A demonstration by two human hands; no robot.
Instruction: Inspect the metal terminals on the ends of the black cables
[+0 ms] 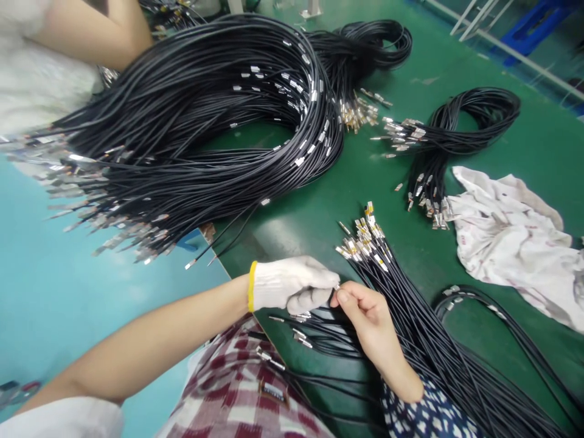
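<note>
My left hand (301, 283), in a white knitted glove with a yellow cuff, is closed with its fingertips together. My bare right hand (367, 313) meets it there in a pinch. Between the two sets of fingertips a small shiny metal cable terminal (337, 286) shows, mostly covered by the fingers. Under and beside my right hand lies a long bundle of black cables (438, 334), its metal-tipped ends fanned out beyond my hands. Several more cable ends (301, 337) stick out below my left hand, near the table edge.
A large looped heap of black cables (205, 164) lies at the left, its ends overhanging the green table (283, 234). Smaller coils (479, 121) rest farther back. At the right is a crumpled white cloth (506, 231). A co-worker's arm (100, 36) reaches in at upper left.
</note>
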